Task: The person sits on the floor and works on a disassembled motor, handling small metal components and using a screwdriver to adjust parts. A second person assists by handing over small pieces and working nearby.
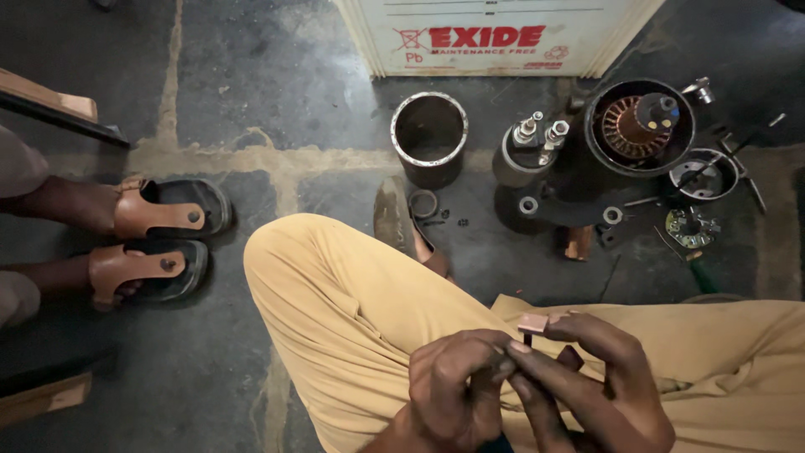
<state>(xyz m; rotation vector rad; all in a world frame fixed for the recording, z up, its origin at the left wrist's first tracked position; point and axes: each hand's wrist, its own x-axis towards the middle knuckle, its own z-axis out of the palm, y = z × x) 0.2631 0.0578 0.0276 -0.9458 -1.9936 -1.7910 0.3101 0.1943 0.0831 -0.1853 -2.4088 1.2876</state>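
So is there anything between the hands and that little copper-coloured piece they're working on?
Nothing visible. The small copper-coloured piece is already pinched at the fingertips of the right hand, with the left hand touching just below it, above the lap in tan trousers.

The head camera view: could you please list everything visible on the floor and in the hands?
Copper piece: one, pinkish, pinched at the fingertips.
Metal cylinder: one, grey, open, on the floor.
Motor housing: one, dark, copper windings inside, far right.
Solenoid: one, dark with silver terminals, between them.
Washers: about three, silver, scattered.
White box: one, top edge.
Sandalled feet: two, another person's, left.
Trousers: tan, own legs.
Left hand, right hand: together on the piece.
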